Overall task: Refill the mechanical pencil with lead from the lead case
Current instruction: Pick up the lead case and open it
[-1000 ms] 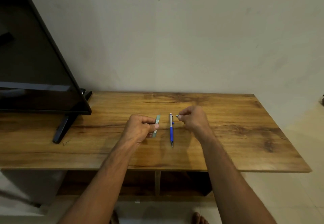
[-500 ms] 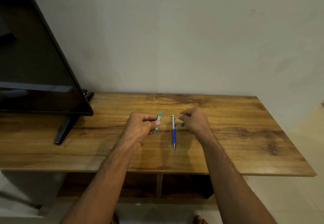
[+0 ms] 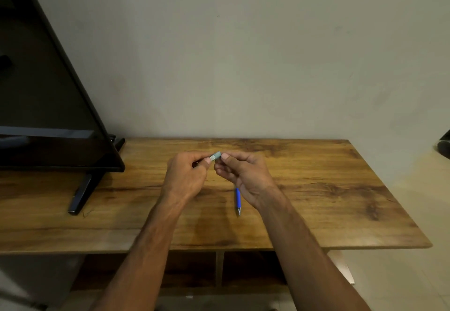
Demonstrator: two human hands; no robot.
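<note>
A small pale green lead case (image 3: pixel 215 156) is held above the wooden table (image 3: pixel 316 189). My left hand (image 3: pixel 187 176) grips its near end between thumb and fingers. My right hand (image 3: pixel 243 174) pinches the far end of the case with thumb and forefinger. The blue mechanical pencil (image 3: pixel 238 201) lies on the table under my right hand, tip pointing toward me; its upper half is hidden by that hand. The pencil's cap and the small green piece seen earlier are not visible.
A black TV screen (image 3: pixel 48 103) stands at the left on a black foot (image 3: pixel 80 196). A plain wall rises behind the table. The table's front edge runs below my forearms, with open shelves (image 3: pixel 219 271) underneath.
My right hand left the pencil's top and moved left to the lead case. My left hand lifted the case off the table and turned it toward the right hand.
</note>
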